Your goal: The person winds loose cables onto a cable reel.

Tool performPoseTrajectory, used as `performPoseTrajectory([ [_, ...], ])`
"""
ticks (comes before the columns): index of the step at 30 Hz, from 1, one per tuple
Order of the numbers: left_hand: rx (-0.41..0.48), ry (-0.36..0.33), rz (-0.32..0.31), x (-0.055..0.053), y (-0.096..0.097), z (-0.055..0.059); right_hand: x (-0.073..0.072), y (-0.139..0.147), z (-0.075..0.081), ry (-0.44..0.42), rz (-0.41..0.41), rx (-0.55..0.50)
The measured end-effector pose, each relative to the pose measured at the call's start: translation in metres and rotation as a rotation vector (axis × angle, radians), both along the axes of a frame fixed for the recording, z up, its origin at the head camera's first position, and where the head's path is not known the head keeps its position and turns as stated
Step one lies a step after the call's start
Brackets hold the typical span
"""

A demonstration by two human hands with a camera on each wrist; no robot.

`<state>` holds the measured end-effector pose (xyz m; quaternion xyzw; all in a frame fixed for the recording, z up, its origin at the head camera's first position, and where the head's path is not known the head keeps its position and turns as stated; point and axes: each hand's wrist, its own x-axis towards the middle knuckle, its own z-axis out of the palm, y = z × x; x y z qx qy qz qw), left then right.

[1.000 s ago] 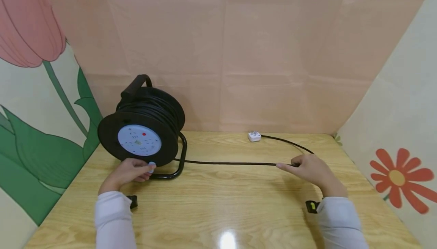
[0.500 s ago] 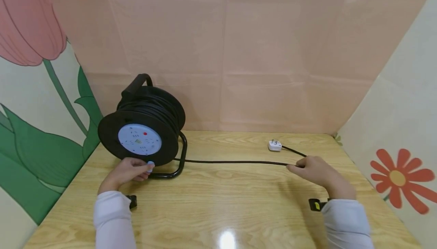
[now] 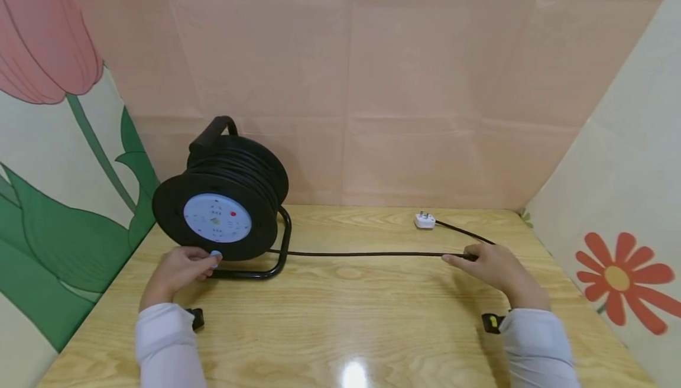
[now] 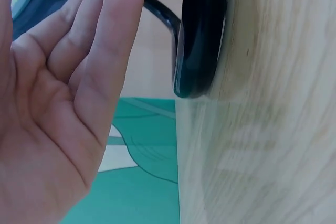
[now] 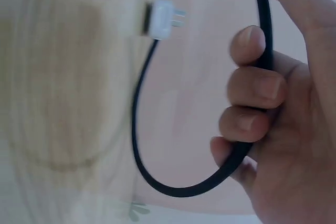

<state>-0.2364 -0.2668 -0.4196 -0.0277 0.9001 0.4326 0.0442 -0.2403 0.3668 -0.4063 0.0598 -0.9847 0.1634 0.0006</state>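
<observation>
A black cable reel (image 3: 172,213) stands on its tubular frame (image 3: 260,274) at the left of the table, black cable wound round its drum. Its front carries a pale blue socket panel (image 3: 217,222) with a red button. At the bottom of the front disc, my left hand (image 3: 175,272) pinches a small light-blue knob (image 3: 215,258). A straight length of cable (image 3: 367,254) runs from the reel to my right hand (image 3: 497,270), whose fingers curl round it. Beyond that hand the cable loops back to a white plug (image 3: 424,220), its pins showing in the right wrist view.
The wood-grain table (image 3: 346,305) meets a pink backdrop (image 3: 415,92) close behind the reel. Side panels with a painted tulip (image 3: 50,39) and a red flower (image 3: 618,278) flank it. A black strap-like piece (image 3: 492,323) shows at the right wrist.
The reel's disc has turned clockwise; the knob and my left hand have moved left. My right hand has shifted slightly right overall. The plug slid right, then slightly back left.
</observation>
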Motion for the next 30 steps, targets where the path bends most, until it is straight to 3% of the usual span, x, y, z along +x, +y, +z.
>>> performPoseTrajectory([
  [8,-0.081,0.057,0.057,0.003,-0.007,0.004,-0.01,-0.011,-0.013,0.124,-0.02,0.022],
  [14,-0.107,0.082,0.1,0.005,-0.009,0.003,-0.013,-0.015,-0.014,0.141,-0.014,0.02],
  [22,-0.115,0.168,0.153,0.005,-0.011,-0.001,-0.013,-0.016,-0.014,0.18,-0.006,0.032],
  [30,-0.152,0.272,0.254,0.013,-0.013,0.002,-0.014,-0.023,-0.019,0.143,0.071,0.018],
])
